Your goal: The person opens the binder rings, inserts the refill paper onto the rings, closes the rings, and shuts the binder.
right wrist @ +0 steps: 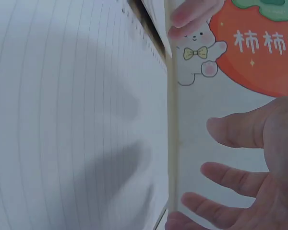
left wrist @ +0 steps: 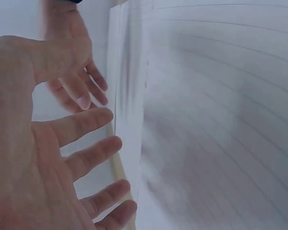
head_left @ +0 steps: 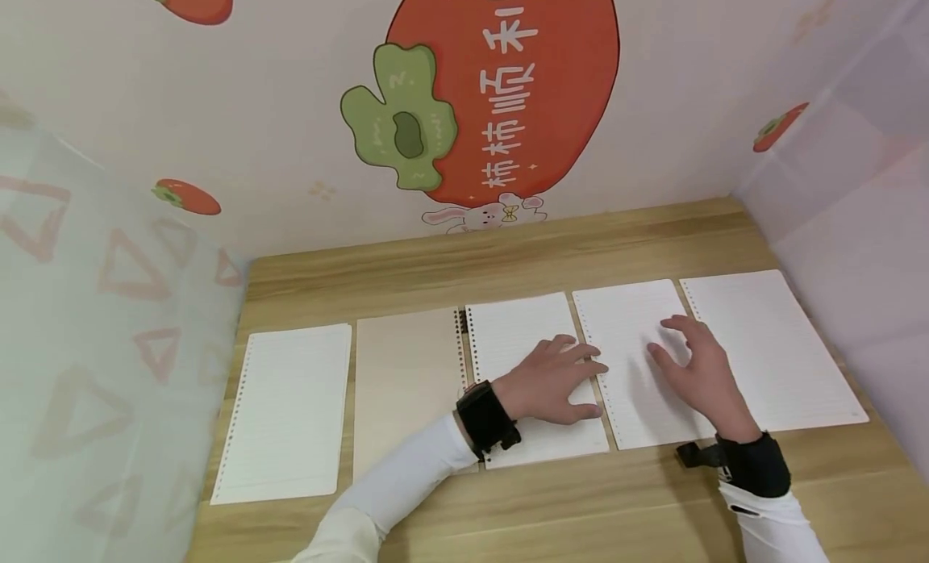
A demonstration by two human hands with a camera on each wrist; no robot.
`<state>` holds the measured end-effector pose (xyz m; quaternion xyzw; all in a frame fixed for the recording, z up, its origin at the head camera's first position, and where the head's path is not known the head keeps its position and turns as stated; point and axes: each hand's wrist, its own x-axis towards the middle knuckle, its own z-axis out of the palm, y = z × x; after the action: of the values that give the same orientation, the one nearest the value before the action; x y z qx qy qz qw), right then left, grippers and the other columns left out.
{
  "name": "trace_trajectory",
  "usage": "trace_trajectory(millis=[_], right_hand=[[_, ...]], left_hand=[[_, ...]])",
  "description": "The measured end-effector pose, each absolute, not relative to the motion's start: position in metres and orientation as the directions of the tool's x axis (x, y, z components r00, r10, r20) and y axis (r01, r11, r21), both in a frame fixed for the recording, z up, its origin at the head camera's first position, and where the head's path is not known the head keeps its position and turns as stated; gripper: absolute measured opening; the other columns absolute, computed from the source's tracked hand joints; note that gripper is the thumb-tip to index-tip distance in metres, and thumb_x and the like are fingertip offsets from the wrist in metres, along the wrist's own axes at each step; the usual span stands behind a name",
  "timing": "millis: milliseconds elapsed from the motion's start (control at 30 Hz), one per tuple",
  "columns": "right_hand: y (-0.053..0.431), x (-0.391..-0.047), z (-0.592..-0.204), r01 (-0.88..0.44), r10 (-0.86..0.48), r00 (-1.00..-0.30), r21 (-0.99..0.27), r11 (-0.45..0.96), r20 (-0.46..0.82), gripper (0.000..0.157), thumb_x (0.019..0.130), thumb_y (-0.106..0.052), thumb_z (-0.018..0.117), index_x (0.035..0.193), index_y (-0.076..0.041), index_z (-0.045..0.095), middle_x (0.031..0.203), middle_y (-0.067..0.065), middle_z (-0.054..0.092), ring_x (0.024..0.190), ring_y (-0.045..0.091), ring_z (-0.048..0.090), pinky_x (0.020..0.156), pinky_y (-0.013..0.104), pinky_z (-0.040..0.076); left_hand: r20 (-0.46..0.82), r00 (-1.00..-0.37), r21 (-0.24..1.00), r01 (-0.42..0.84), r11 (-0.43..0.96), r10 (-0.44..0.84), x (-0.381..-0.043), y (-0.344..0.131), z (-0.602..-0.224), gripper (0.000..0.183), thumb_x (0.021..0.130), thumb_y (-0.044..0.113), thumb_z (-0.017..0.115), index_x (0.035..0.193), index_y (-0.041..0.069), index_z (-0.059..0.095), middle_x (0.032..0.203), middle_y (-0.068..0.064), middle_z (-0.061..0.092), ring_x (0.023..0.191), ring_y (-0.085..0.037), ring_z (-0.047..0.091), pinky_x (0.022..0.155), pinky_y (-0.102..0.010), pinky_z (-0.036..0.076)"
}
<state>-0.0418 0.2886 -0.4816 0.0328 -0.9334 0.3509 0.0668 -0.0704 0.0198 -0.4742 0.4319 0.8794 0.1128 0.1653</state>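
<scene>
My left hand [head_left: 553,382] is above a lined page [head_left: 518,314], its spread fingers reaching toward the lined sheet [head_left: 627,317] on its right. Over that sheet hovers my right hand [head_left: 698,375], fingers loosely bent and apart, casting a shadow on the paper. Both hands hold nothing. A beige page [head_left: 406,377] lies left of the lined page, with a strip of black binding [head_left: 464,321] visible between them. In the left wrist view, the left fingers [left wrist: 93,127] stand clear of the paper; the right wrist view shows the right palm [right wrist: 283,158] with nothing in it.
A punched lined sheet [head_left: 286,414] lies at the far left, another lined sheet [head_left: 769,345] at the far right. All rest on a wooden table [head_left: 551,515]. A wall [head_left: 290,103] with persimmon drawings stands behind; pale panels [head_left: 109,345] close both sides.
</scene>
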Motion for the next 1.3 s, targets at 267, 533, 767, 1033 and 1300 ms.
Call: trace_trajectory(millis=[267, 533, 767, 1033, 1300], right_hand=[[0.311, -0.037, -0.486, 0.064, 0.061, -0.998, -0.640, 0.766, -0.027, 0.057, 0.104, -0.017, 0.068, 0.145, 0.016, 0.046, 0.151, 0.046, 0.039, 0.142, 0.065, 0.036, 0.112, 0.077, 0.032], [0.315, -0.033, -0.490, 0.126, 0.097, -0.992, -0.653, 0.747, -0.081, 0.062, 0.106, -0.023, 0.067, 0.149, 0.016, 0.043, 0.153, 0.046, 0.037, 0.142, 0.064, 0.037, 0.112, 0.075, 0.033], [0.314, -0.036, -0.489, 0.151, 0.149, -0.987, -0.682, 0.715, -0.063, 0.058, 0.106, -0.019, 0.067, 0.149, 0.014, 0.046, 0.151, 0.043, 0.042, 0.137, 0.062, 0.046, 0.110, 0.070, 0.042], [0.337, -0.046, -0.491, 0.217, 0.239, -0.968, -0.727, 0.652, -0.074, 0.047, 0.102, -0.021, 0.074, 0.139, 0.006, 0.061, 0.126, 0.027, 0.067, 0.095, 0.002, 0.064, 0.078, 0.006, 0.046], [0.366, -0.056, -0.492, 0.293, 0.192, -0.956, -0.670, 0.682, -0.223, 0.046, 0.100, -0.036, 0.077, 0.124, 0.003, 0.072, 0.093, 0.002, 0.074, 0.078, 0.002, 0.058, 0.064, 0.025, 0.048]], left_hand=[[-0.240, -0.555, 0.213, 0.770, 0.601, 0.796, -0.063, 0.039, -0.483, 0.066, 0.103, 0.066, 0.055, 0.161, 0.035, 0.046, 0.174, 0.003, 0.032, 0.161, -0.033, 0.026, 0.125, -0.044, 0.030], [-0.242, -0.565, 0.164, 0.778, 0.607, 0.789, -0.058, 0.041, -0.488, 0.063, 0.103, 0.068, 0.053, 0.159, 0.039, 0.049, 0.173, 0.006, 0.033, 0.161, -0.032, 0.024, 0.126, -0.043, 0.026], [-0.250, -0.581, 0.138, 0.770, 0.623, 0.774, -0.058, 0.038, -0.489, 0.062, 0.103, 0.069, 0.052, 0.159, 0.040, 0.049, 0.173, 0.007, 0.033, 0.160, -0.031, 0.024, 0.126, -0.044, 0.026], [-0.213, -0.582, 0.134, 0.778, 0.614, 0.784, -0.059, 0.031, -0.490, 0.060, 0.104, 0.066, 0.053, 0.157, 0.039, 0.052, 0.172, 0.007, 0.036, 0.159, -0.031, 0.028, 0.123, -0.044, 0.029], [-0.204, -0.572, 0.148, 0.784, 0.603, 0.794, -0.061, 0.032, -0.489, 0.060, 0.105, 0.065, 0.053, 0.158, 0.038, 0.051, 0.172, 0.006, 0.035, 0.159, -0.031, 0.027, 0.123, -0.044, 0.030]])
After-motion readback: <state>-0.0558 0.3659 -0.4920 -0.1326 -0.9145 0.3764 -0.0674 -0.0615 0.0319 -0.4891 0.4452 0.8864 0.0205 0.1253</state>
